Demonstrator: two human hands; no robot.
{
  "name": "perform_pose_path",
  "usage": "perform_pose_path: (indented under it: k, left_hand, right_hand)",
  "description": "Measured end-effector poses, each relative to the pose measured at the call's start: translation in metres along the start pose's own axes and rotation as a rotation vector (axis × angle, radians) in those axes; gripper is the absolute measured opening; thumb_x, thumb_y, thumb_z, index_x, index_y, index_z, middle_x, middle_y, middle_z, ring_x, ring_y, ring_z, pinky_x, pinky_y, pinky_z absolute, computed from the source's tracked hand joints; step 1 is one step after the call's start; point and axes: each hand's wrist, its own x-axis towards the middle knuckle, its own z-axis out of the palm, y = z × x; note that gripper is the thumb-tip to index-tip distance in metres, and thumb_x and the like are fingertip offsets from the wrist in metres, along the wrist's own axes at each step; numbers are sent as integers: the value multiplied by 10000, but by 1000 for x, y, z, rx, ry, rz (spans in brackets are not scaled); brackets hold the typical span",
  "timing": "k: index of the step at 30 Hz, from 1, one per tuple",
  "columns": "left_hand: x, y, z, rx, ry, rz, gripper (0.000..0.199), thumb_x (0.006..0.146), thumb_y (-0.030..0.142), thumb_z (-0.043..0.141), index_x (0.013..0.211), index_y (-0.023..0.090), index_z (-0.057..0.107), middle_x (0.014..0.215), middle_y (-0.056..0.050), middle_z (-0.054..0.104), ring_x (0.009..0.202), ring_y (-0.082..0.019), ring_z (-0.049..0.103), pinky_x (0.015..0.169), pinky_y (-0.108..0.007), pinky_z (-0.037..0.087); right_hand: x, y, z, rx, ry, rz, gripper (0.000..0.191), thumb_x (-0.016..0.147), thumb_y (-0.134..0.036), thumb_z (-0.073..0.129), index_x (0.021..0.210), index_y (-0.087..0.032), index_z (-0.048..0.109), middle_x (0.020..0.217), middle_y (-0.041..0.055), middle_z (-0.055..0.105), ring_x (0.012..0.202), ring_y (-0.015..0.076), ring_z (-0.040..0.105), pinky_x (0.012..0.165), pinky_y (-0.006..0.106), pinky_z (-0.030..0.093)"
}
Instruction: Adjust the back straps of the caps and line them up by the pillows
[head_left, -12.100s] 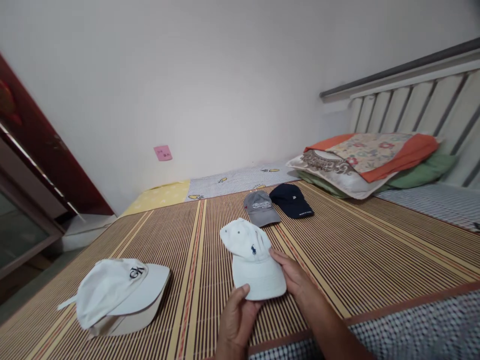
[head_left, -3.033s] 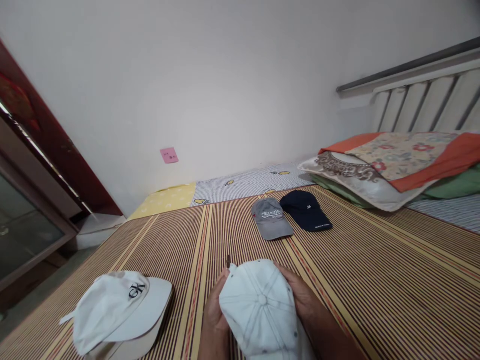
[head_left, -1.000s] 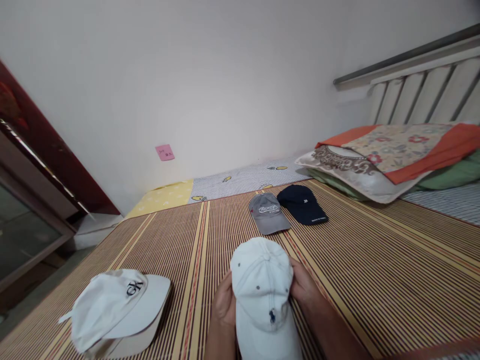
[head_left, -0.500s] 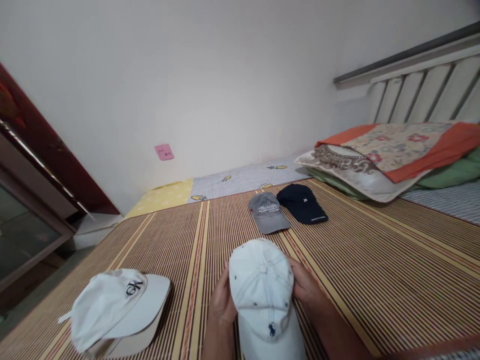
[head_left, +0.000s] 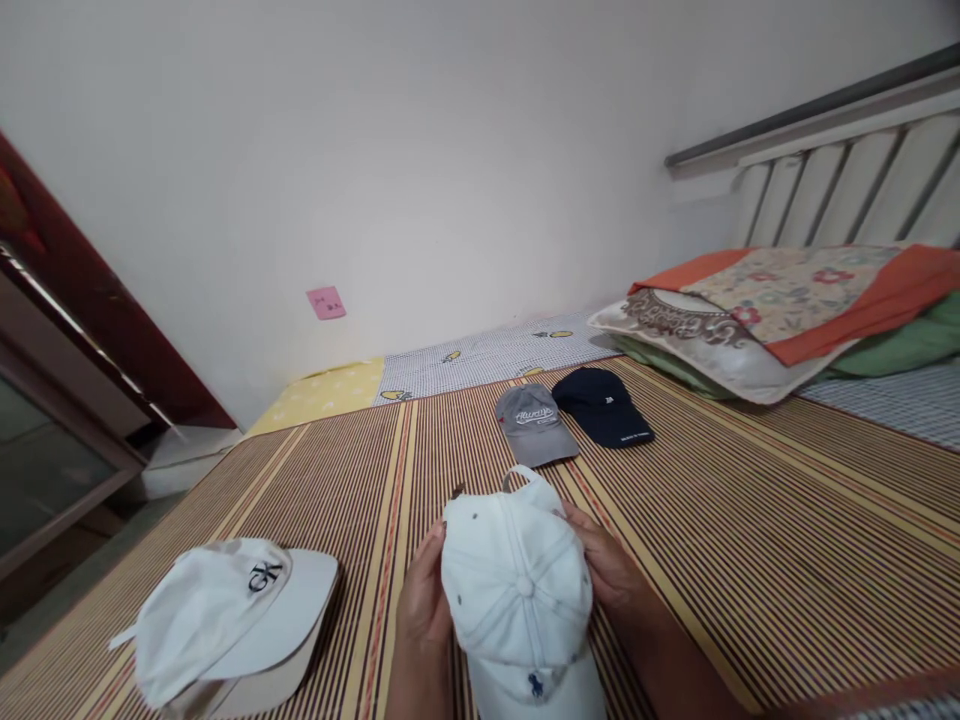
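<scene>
A pale cap (head_left: 517,590) with a small blue emblem is between my two hands at the bottom centre, its brim toward me and its back strap showing at the far side. My left hand (head_left: 426,590) grips its left side, and my right hand (head_left: 611,565) grips the right side. Just beyond it lie a grey cap (head_left: 534,425) and a dark navy cap (head_left: 604,405), side by side. To the left, a white cap (head_left: 210,610) with black letters rests on top of a beige cap (head_left: 262,692).
Under the caps is a striped mat (head_left: 337,490). Pillows (head_left: 697,345) and a folded floral cloth (head_left: 810,290) lie at the back right below a radiator (head_left: 855,180). A pink note (head_left: 326,303) is on the wall.
The pale cap has tilted toward me, so its back opening and strap now show. My hands have shifted slightly with it. The other caps have not moved on the mat.
</scene>
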Motion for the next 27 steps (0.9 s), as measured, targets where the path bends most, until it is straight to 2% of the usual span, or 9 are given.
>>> perform_pose_path:
  k: [3, 10, 15, 22, 27]
  left_hand:
    - [-5, 7, 2, 42, -2, 9, 131, 866, 196, 751, 993, 195, 783, 1059, -66, 813, 1035, -218, 751, 975, -320, 571]
    - [-8, 6, 9, 116, -13, 1, 396, 854, 330, 778, 1211, 177, 704, 1228, -137, 759, 1225, -316, 671, 1054, -447, 540]
    - [-12, 7, 12, 182, 102, 102, 407, 792, 264, 846, 1159, 179, 693, 1075, -102, 802, 1055, -266, 747, 953, -371, 583]
    - [-15, 14, 17, 337, 87, 176, 441, 653, 373, 931, 966, 159, 705, 832, -39, 787, 754, -195, 743, 709, -262, 568]
    - [-19, 17, 21, 566, 40, 261, 314, 711, 414, 855, 850, 173, 709, 760, -12, 750, 710, -172, 690, 612, -221, 494]
  right_hand:
    - [-1, -1, 3, 0, -21, 21, 429, 694, -400, 899, 1049, -208, 756, 1014, 83, 818, 1044, 319, 744, 965, 463, 542]
    - [-2, -1, 6, -7, -47, 23, 432, 696, -409, 905, 1056, -219, 759, 1014, 76, 816, 989, 294, 756, 930, 430, 547]
    - [-3, -1, 4, -38, -106, 42, 398, 720, -401, 888, 1051, -216, 766, 1021, 86, 815, 1054, 306, 739, 944, 435, 536]
    - [0, -3, 6, -121, -106, 50, 392, 733, -398, 886, 1047, -195, 772, 1046, 96, 810, 1018, 290, 747, 910, 397, 539]
    - [3, 0, 7, -160, -81, 28, 401, 732, -404, 890, 1048, -191, 768, 1049, 99, 808, 919, 263, 762, 856, 363, 544]
